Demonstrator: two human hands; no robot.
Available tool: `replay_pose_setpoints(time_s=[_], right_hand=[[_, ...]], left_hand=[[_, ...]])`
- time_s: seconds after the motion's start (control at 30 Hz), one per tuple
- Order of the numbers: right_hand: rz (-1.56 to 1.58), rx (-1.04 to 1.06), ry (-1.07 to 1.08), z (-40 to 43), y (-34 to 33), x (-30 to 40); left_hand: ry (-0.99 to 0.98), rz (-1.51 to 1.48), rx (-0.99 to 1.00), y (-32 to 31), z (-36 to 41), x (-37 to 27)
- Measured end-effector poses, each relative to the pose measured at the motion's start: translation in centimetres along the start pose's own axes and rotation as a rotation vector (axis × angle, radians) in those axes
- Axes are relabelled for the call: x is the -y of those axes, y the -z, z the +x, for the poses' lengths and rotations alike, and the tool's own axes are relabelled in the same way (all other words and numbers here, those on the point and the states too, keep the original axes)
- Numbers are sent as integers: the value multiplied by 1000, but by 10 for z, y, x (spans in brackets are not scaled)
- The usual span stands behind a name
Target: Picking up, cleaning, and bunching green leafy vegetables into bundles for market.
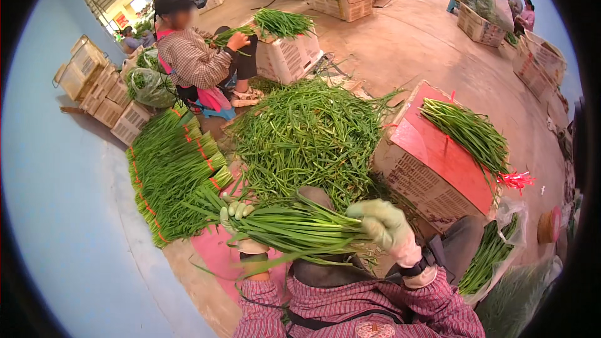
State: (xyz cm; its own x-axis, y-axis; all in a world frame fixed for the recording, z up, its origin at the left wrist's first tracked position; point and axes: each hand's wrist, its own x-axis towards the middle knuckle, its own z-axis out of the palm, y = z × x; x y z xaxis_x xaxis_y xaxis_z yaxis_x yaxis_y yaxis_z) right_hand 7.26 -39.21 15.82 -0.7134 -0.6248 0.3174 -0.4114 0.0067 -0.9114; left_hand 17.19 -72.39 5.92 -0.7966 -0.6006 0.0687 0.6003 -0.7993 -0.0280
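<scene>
A loose bunch of garlic chives lies level across my lap, leaf tips to the left and pale stem ends to the right. My left hand, in a pale glove, has its fingers closed around the leafy part. At the stem ends is my gloved right hand, blurred, with bent fingers gripping there; the stem tips are hidden behind it. Just beyond my knees rises a large heap of loose chive leaves. To the right, another untied bunch rests on a red board over an upturned plastic crate.
Tied chive bundles are stacked at left beside the blue wall. A co-worker sits beyond, handling chives beside a white crate. Red ties hang off the board. Bagged chives lie by my right leg.
</scene>
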Motion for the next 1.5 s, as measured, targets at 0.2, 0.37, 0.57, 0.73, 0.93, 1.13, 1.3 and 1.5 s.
replay_pose_setpoints(time_s=[0.2,0.37,0.57,0.73,0.93,1.13,1.3,1.5], right_hand=[[-157,99,-350,3,-13,-52],[-64,284,-342,-7,-29,-57],[267,32,-629,-4,-25,-52],[245,-171,-369,-12,-36,-68],[296,-261,-403,-21,-10,-95],[349,33,-539,-43,5,-96],[719,38,-731,-61,-4,-92],[978,-58,-810,-61,-24,-57]], left_hand=[[78,-97,286,6,13,-2],[14,-180,486,-33,26,25],[102,-135,725,-14,30,15],[82,77,98,31,-14,-12],[64,-125,267,40,-22,-24],[24,-91,433,58,1,-33],[43,-104,518,58,10,-29],[108,-187,620,54,2,-26]])
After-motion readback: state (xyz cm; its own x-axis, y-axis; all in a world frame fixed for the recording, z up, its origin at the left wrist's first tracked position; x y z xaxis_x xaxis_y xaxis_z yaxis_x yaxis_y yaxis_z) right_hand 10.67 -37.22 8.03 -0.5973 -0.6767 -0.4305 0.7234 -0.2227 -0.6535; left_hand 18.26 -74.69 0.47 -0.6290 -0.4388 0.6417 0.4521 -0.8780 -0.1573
